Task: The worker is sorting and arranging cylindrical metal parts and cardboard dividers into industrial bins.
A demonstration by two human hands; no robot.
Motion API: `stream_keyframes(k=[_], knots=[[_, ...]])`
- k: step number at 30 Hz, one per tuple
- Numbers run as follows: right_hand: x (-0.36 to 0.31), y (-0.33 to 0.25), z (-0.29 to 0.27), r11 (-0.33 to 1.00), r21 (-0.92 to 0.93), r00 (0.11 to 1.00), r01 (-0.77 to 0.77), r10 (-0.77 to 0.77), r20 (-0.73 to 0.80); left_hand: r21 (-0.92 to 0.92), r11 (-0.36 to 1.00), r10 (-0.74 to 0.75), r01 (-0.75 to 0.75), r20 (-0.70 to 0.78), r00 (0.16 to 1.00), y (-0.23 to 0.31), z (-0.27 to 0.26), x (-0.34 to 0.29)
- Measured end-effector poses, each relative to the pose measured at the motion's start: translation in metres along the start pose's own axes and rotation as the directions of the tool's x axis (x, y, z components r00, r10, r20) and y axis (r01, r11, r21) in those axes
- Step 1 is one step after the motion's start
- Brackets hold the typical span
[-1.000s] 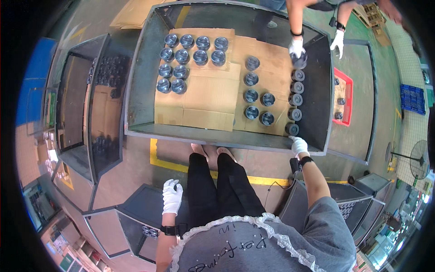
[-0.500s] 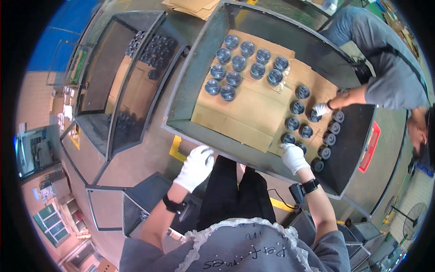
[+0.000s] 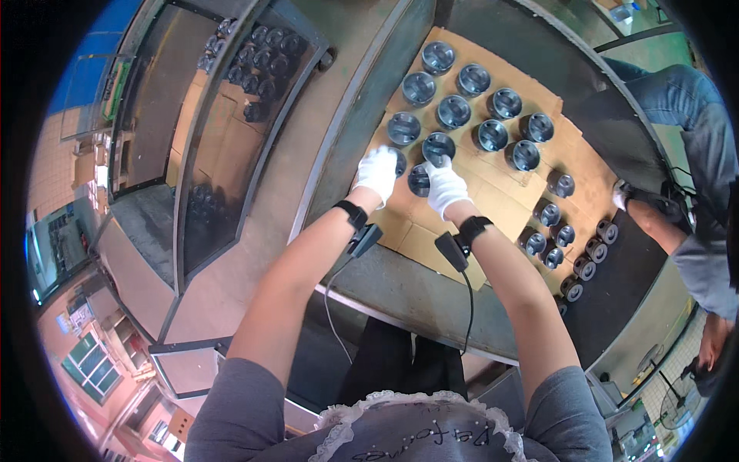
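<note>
My left hand [image 3: 377, 175], in a white glove, has its fingers closed round the left side of a dark metal piston [image 3: 399, 162] on the cardboard sheet. My right hand [image 3: 446, 185], gloved too, pinches at the near edge of another piston [image 3: 438, 146]; its fingertips are partly hidden. Just left of that hand, a third piston [image 3: 419, 180] stands upright close to my fingers. Several more pistons [image 3: 454, 112] stand apart in loose rows on the cardboard [image 3: 493, 185] inside a large grey metal bin [image 3: 400, 271].
Smaller upright pistons [image 3: 547, 212] stand at the right, beside a row lying on their sides [image 3: 585, 268]. A co-worker's gloved hand [image 3: 620, 195] reaches in over the right wall. Another bin [image 3: 219, 138] with pistons stands at left. Cables [image 3: 471, 308] hang from my wrist devices.
Both my hands have moved forward into the bin, the right one also leftward, and reached the near-left pistons. My view has shifted closer. The co-worker's hand has drawn back from the pistons.
</note>
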State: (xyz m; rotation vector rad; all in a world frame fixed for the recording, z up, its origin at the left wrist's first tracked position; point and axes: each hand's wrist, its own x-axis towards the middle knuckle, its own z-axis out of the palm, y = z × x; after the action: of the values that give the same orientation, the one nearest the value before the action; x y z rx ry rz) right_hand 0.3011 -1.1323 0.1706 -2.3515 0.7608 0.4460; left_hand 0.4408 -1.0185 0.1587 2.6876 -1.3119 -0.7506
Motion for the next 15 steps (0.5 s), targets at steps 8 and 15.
stream_keyframes(k=[8, 15], knots=[[0.072, 0.010, 0.074, 0.924, -0.336, 0.982, -0.182, 0.190, -0.011, 0.190, 0.948, 0.305, -0.254, -0.330, 0.893, -0.026, 0.062, 0.050], [0.081, 0.022, 0.097, 0.905, 0.107, 0.882, -0.412, 0.425, -0.202, 0.067, 0.955, 0.298, -0.290, -0.212, 0.931, -0.025, 0.097, 0.082]])
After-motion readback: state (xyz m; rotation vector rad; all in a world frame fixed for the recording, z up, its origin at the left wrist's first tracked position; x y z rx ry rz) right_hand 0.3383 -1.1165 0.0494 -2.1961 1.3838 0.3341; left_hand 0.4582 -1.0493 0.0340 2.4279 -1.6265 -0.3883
